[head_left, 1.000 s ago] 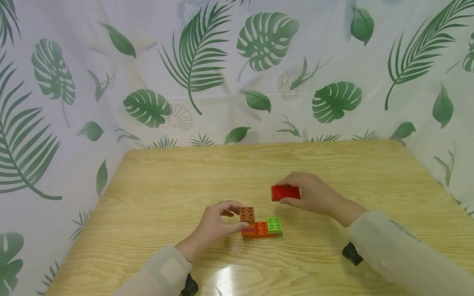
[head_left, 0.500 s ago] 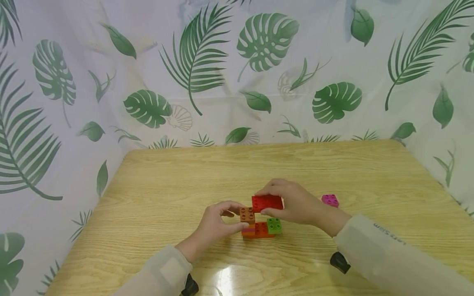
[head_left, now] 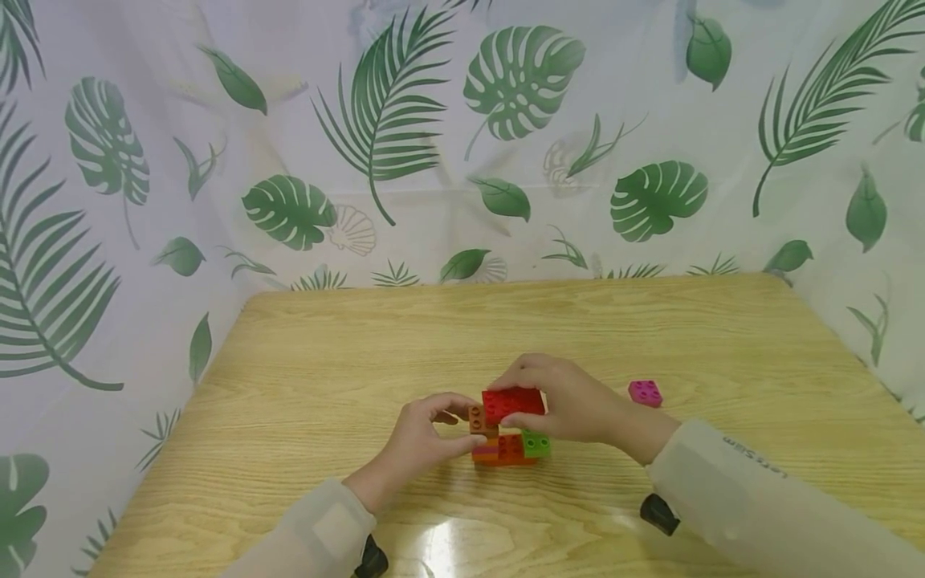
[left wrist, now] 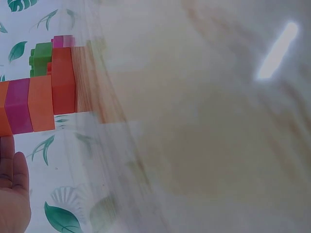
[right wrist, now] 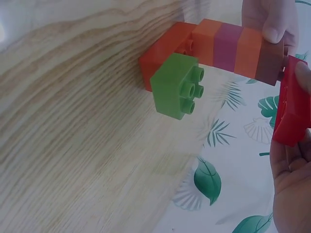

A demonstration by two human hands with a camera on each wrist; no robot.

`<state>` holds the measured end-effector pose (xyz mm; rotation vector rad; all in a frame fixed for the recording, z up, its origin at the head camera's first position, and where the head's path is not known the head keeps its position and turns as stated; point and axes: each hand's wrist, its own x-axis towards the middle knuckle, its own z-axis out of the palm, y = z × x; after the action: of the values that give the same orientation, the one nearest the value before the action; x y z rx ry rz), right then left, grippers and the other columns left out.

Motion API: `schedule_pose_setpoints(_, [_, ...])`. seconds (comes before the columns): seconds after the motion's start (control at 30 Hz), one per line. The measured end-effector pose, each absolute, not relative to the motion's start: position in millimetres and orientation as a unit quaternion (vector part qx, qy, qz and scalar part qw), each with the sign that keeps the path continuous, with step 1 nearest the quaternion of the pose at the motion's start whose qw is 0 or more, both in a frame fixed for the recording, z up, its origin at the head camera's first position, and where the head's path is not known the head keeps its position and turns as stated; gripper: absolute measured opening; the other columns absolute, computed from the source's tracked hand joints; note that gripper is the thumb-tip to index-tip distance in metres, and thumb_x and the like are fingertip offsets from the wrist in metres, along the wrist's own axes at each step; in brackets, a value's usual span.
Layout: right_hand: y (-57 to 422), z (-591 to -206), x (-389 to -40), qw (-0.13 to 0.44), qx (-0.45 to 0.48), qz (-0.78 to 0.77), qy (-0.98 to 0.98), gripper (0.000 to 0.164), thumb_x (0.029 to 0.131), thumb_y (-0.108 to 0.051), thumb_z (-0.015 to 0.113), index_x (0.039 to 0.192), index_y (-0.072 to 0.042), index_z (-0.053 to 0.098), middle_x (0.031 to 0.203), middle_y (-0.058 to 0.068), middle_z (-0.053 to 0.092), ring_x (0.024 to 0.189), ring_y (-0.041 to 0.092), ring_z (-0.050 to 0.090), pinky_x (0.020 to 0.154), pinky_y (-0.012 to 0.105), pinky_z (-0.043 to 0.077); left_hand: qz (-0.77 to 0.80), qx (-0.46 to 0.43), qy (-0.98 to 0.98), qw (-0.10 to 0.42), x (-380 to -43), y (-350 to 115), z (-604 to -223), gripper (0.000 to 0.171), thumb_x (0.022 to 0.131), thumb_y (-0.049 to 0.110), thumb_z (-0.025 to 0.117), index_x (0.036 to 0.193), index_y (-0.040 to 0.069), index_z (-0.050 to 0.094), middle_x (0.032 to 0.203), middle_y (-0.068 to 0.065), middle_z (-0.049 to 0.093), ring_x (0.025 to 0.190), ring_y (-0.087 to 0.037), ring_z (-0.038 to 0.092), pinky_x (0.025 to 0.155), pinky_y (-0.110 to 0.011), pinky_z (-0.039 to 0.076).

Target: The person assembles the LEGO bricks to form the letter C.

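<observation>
My left hand (head_left: pixel 422 437) pinches the top of a small tower of toy building bricks, thumb at its brown brick (head_left: pixel 475 419). Below the brown one, the right wrist view shows an orange, a purple (right wrist: pixel 227 47) and another orange brick. This tower rises from one end of a long orange-red brick (head_left: pixel 510 446) on the table; a green brick (head_left: pixel 536 444) sits on the other end. My right hand (head_left: pixel 581 403) holds a longer red brick (head_left: pixel 511 403), studs up, tilted over the tower. One end of the red brick overlaps the brown brick's studs.
A loose pink brick (head_left: pixel 645 392) lies on the wooden table (head_left: pixel 347 345) to the right, behind my right forearm. White cloth (head_left: pixel 426 241) with green leaf prints hangs behind and beside the table.
My right hand has carried the red brick leftward and toward me, over the brown brick. The pink brick has come into sight behind the arm. My left hand has stayed put.
</observation>
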<state>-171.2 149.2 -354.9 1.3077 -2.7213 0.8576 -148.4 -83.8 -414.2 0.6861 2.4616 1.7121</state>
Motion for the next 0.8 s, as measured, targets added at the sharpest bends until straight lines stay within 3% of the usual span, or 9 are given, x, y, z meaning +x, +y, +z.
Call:
schedule_pose_setpoints(0.37, [145.2, -352.5, -167.5, -0.013, 0.421, 0.277, -0.863, 0.036, 0.081, -0.02, 0.078, 0.115, -0.013, 0.069, 0.103, -0.003, 0.062, 0.089, 0.01, 0.057, 0.076, 0.025, 0.052, 0.554, 0.225, 0.801, 0.032, -148.6, -84.5, -416.0, 0.033, 0.078, 0.009, 0.08, 0.109, 0.005, 0.068, 0.101, -0.003, 0.068, 0.095, -0.021, 0.061, 0.087, -0.039, 0.049])
schedule_pose_setpoints(0.67, [143.1, -350.8, -165.5, -0.002, 0.415, 0.264, -0.87, 0.035, 0.079, -0.018, 0.08, 0.112, -0.01, 0.071, 0.095, -0.004, 0.06, 0.084, 0.01, 0.055, 0.073, 0.026, 0.052, 0.55, 0.224, 0.803, 0.041, -133.7, -80.4, -381.8, 0.028, 0.078, -0.003, 0.076, 0.105, -0.004, 0.066, 0.099, -0.014, 0.067, 0.095, -0.034, 0.06, 0.086, -0.049, 0.048])
schedule_pose_setpoints(0.8, [141.6, -349.4, -165.2, -0.011, 0.407, 0.257, -0.876, 0.036, 0.079, -0.019, 0.08, 0.112, -0.01, 0.071, 0.093, -0.005, 0.06, 0.084, 0.01, 0.055, 0.074, 0.026, 0.052, 0.554, 0.221, 0.802, 0.037, -136.2, -80.6, -388.2, 0.029, 0.078, -0.002, 0.076, 0.105, -0.003, 0.066, 0.099, -0.013, 0.067, 0.095, -0.034, 0.06, 0.086, -0.049, 0.048])
